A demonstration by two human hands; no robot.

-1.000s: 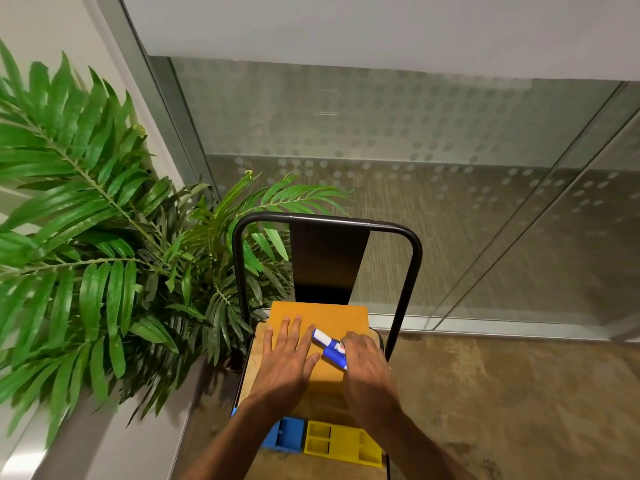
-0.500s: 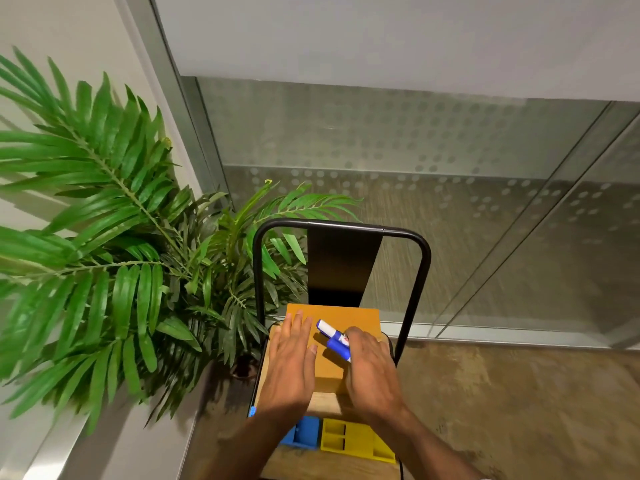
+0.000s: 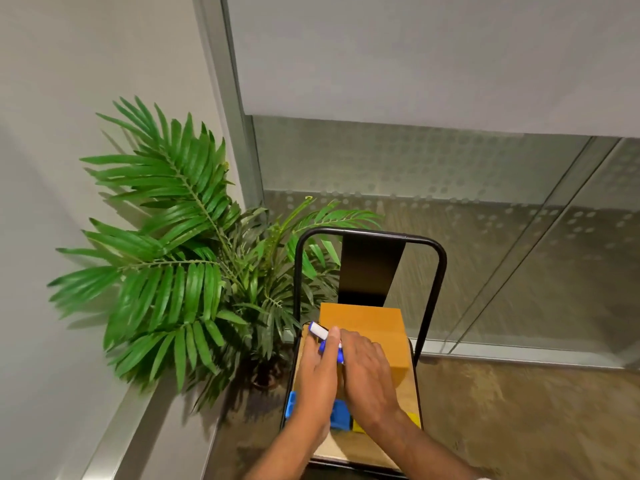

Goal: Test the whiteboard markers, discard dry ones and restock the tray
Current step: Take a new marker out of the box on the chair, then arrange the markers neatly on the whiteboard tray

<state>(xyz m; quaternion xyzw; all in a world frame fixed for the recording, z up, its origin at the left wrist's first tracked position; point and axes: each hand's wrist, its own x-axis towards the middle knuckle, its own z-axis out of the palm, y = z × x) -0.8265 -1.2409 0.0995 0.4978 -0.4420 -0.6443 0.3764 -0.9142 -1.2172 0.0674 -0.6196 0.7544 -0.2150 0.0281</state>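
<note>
The marker (image 3: pixel 323 336), white at one end and blue at the other, is held just in front of the orange box (image 3: pixel 367 323), at its left near corner, lying slantwise with the white end pointing away from the person. The left hand (image 3: pixel 317 379) has its grip closed round the barrel, thumb laid across the top; the right hand (image 3: pixel 367 372), nearer the box's front face, curls its grip over the blue end, though its fingertips are hidden. Judging by this, the task is at an early point: one marker is in hand, probably about to be uncapped for testing, and no marks, discarded markers or restocking show. A blue and yellow tray (image 3: pixel 341 415) lies on the chair (image 3: pixel 370 233) seat in front of the box, mostly hidden under the wrists, so what it holds cannot be told
</note>
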